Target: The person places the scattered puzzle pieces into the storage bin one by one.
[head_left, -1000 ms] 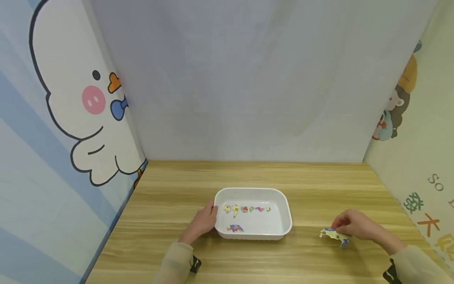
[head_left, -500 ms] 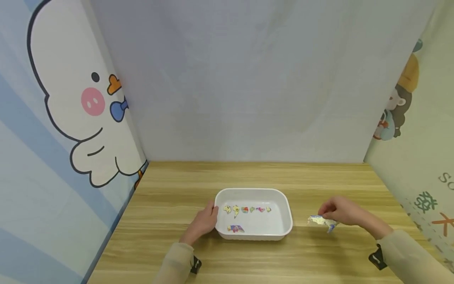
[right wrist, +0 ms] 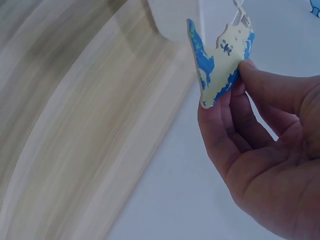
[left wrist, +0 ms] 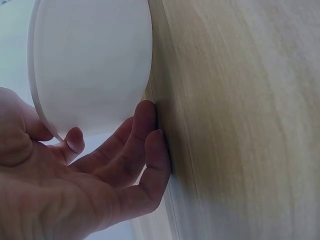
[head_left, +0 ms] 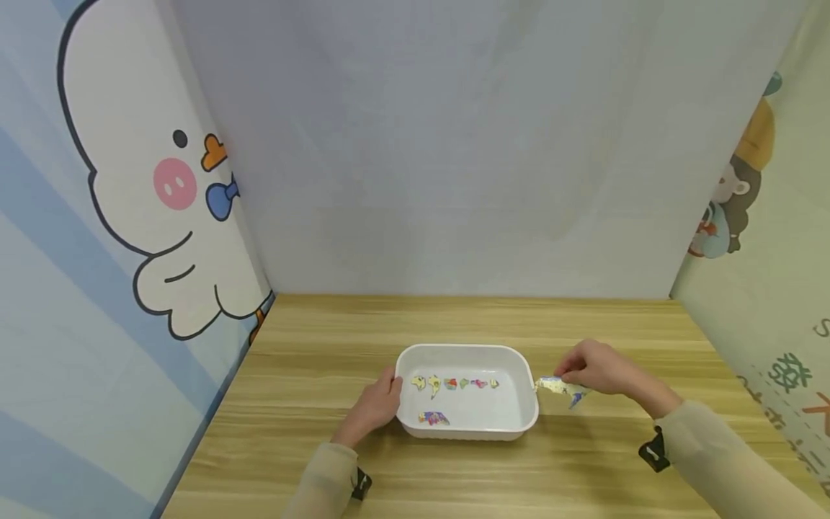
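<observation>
A white rectangular tray (head_left: 476, 414) stands on the wooden table, and its outer wall fills much of the left wrist view. My left hand (head_left: 371, 409) grips the tray's left rim, thumb at the edge and fingers against the outside. Between thumb and fingers, my right hand (head_left: 599, 369) pinches a flat, irregular puzzle piece (right wrist: 226, 62), cream with blue edges and a small dark mark. The piece hangs above the table, its left tip at the tray's right rim in the head view; whether it touches cannot be told. Inside the tray lie a row of small coloured pieces (head_left: 451, 383) and a larger purple-pink piece (head_left: 433, 418).
The wooden table (head_left: 311, 324) runs back to a plain pale curtain (head_left: 441, 158). A cartoon-printed cloth (head_left: 123, 144) hangs on the left, and another printed cloth (head_left: 778, 310) on the right. Both wrists wear dark straps.
My right hand has moved left and away from me with the puzzle piece, from over the right part of the table to the tray's right rim. The left hand stays on the tray.
</observation>
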A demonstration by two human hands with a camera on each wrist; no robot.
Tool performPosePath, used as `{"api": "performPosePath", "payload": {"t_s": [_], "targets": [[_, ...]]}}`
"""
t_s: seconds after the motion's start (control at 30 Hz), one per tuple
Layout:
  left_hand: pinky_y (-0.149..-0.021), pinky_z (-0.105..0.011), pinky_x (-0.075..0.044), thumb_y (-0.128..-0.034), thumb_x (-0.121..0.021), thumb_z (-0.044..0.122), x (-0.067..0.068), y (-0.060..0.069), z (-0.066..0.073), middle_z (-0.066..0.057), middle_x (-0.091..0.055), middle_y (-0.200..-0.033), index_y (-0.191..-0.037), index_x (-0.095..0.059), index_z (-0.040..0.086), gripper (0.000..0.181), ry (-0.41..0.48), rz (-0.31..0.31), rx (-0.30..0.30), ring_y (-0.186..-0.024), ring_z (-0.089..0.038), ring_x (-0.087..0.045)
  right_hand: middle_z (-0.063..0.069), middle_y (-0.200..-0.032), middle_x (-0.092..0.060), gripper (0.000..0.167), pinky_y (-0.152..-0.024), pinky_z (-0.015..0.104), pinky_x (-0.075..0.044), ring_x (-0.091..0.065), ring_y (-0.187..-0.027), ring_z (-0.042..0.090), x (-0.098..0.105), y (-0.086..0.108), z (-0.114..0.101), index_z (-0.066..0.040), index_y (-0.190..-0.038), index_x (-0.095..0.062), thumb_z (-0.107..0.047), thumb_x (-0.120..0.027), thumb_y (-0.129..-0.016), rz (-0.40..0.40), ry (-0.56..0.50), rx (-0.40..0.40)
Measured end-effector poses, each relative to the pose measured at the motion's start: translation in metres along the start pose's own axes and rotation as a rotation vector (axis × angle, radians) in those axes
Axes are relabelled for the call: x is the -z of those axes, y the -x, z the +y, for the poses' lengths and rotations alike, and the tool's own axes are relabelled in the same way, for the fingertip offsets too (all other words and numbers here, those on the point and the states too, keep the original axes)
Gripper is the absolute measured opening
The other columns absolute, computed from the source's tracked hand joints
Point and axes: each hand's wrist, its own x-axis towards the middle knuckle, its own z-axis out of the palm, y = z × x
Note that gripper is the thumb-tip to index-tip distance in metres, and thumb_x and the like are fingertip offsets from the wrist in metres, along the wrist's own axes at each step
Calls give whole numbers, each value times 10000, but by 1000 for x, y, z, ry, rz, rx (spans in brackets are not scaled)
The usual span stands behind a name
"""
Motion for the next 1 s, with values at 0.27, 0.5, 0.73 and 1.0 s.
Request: {"api": "performPosePath", "payload": {"t_s": [0.27,0.5,0.73,1.0], "targets": [[-557,-332,-386,-1044,-328,225,0,-1,-2,-81,-505,-795,-1135,-433,63,214,17,-12,3,-645,-206,-479,4,-833,-669,69,-661,357,-500,-605,-754,155,-7,-21,-16,-51,-882,-713,-23,-650,-880,-16,6,-9],[-550,-323,-387,-1044,-322,231,-1,-2,-3,-78,-501,-773,-1101,-424,82,189,17,-19,18,-630,-203,-475,10,-845,-671,78,-655,332,-500,-603,-754,148,-14,-39,-28,-42,-888,-716,-7,-647,-881,-14,9,15],[-560,-336,-394,-1043,-330,234,-1,-1,-1,-82,-516,-802,-1132,-439,74,213,26,-12,17,-646,-206,-488,10,-834,-663,79,-655,325,-497,-588,-743,140,-24,-54,-38,-43,-875,-709,6,-647,-879,-18,11,-10],[-568,-341,-399,-1040,-336,217,0,0,-1,-82,-519,-807,-1163,-445,58,229,28,-3,15,-659,-209,-498,6,-791,-652,81,-648,317,-498,-585,-719,136,-35,-66,-37,-27,-862,-701,35,-650,-861,-32,0,16]]}}
